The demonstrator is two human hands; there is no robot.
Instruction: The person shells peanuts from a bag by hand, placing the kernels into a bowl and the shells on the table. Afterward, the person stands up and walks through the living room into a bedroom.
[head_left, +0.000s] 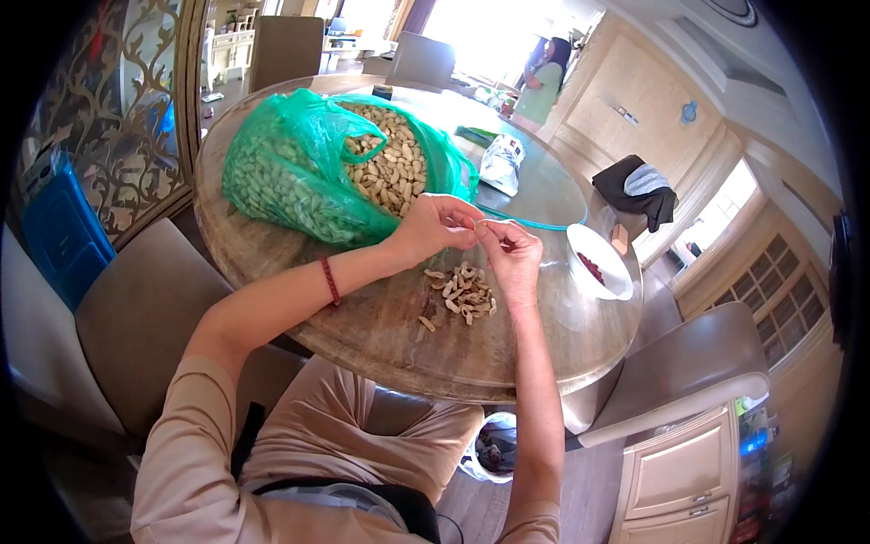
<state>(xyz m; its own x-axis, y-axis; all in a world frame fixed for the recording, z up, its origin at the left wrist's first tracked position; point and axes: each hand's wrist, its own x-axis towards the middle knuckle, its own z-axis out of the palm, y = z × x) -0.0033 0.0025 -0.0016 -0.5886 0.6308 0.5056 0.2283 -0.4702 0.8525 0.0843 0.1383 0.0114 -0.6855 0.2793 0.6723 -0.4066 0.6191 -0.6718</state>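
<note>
My left hand (433,227) and my right hand (513,258) meet over the table, thumbs and fingertips pinched together on a peanut that the fingers mostly hide. Just below them lies a loose pile of peanut shells (466,292) on the tabletop. Behind my left hand, a big green plastic bag (294,172) lies open, full of unshelled peanuts (391,168). To the right of my right hand stands a white bowl (609,263) with dark red kernels (590,267) in it.
The round table (562,354) carries a silver packet (501,165) at the back. Chairs (675,376) stand around it. A lined bin (494,446) sits on the floor below the table edge. A person (542,86) stands in the background near the window.
</note>
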